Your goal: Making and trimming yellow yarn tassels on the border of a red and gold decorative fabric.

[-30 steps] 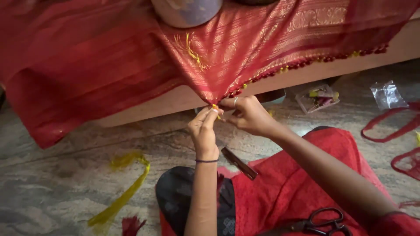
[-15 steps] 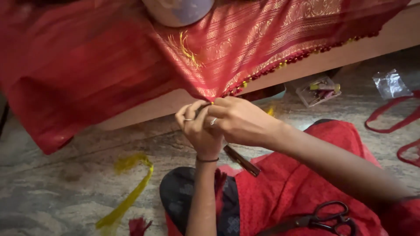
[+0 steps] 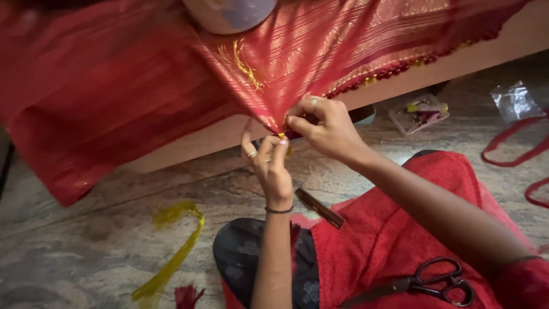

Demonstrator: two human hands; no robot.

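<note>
Since half a second ago your hands have come apart: the right hand [image 3: 325,130], which lay over the left, now sits higher and to the right, and your left hand [image 3: 271,166] is plain to see below it. Both pinch the pulled-down corner of the red and gold sari [image 3: 320,46], which hangs from a wooden ledge [image 3: 189,146] above the stone floor. Your left thumb and forefinger close narrowly on a small yellow bit [image 3: 281,136] at the very tip of the cloth; whether that is thread or a bead is too small to tell. Your right fingers are curled tight on the beaded edge just beside it, and what lies inside them is hidden. A pale round vessel [image 3: 231,12] rests on the sari and is cut off by the top edge, so its contents cannot be seen. On the floor to the right, a clear plastic box [image 3: 418,113] holds small coloured pieces, blurred, with a crumpled clear bag [image 3: 513,102] near it. Black scissors [image 3: 437,283] lie on your red lap, a dark comb [image 3: 320,208] by your left wrist, and a yellow ribbon [image 3: 171,252] trails on the floor.
</note>
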